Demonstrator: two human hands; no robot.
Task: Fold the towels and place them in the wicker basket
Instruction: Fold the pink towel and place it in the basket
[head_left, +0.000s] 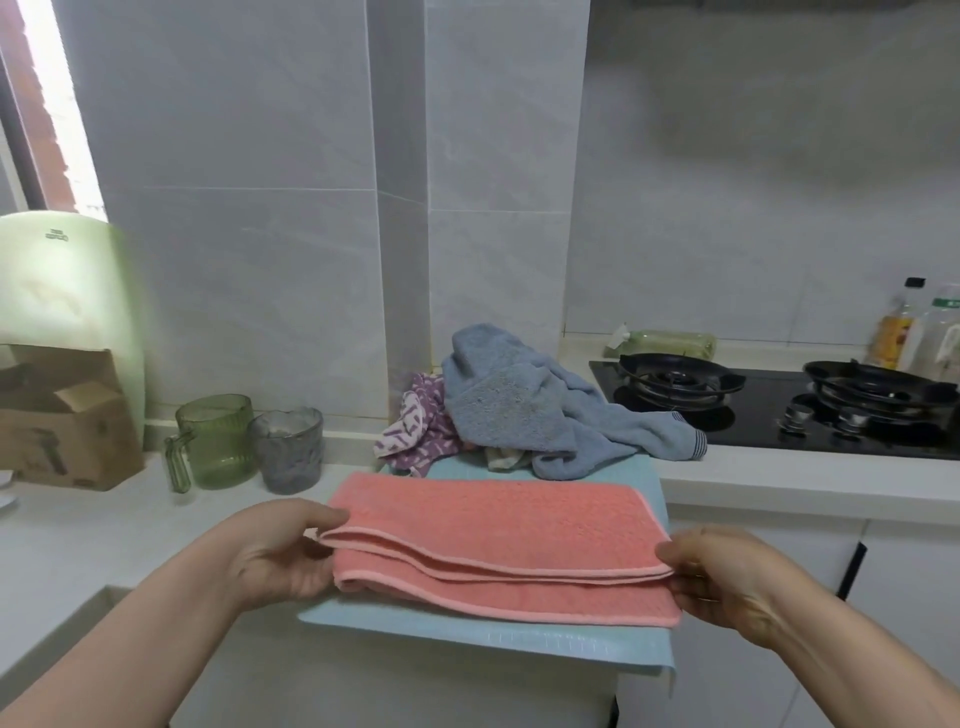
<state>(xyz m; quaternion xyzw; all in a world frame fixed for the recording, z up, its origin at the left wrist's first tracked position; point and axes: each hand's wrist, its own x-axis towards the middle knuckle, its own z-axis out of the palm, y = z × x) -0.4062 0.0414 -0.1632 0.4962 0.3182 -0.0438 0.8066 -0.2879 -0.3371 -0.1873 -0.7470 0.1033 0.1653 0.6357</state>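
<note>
Head cam: it's a small kitchen with a white counter (78, 530) running along a grey tiled wall (260, 208), and a black gas hob (779, 415) set in on the right with a couple of bottles (898, 332) behind it. On the left there's a cardboard box (62, 421), a green glass mug (215, 441) and a grey glass (288, 449) just beside it.

The work spot is a light blue mat (467, 639) in the middle. Its near edge reaches the front of the white unit and the near right corner hangs over a bit. There's bare counter to the left of the mat. The back of the mat is taken up by a crumpled blue towel (545, 410) and a purple patterned towel (415, 431) heaped against the wall.

The pink towel (493, 530) lies across the front of the mat, folded into a long strip, with layered hems along the near side that don't quite line up. The left hand (280, 551) pinches its left end, thumb on top. The right hand (727, 577) pinches the near right corner the same way.
</note>
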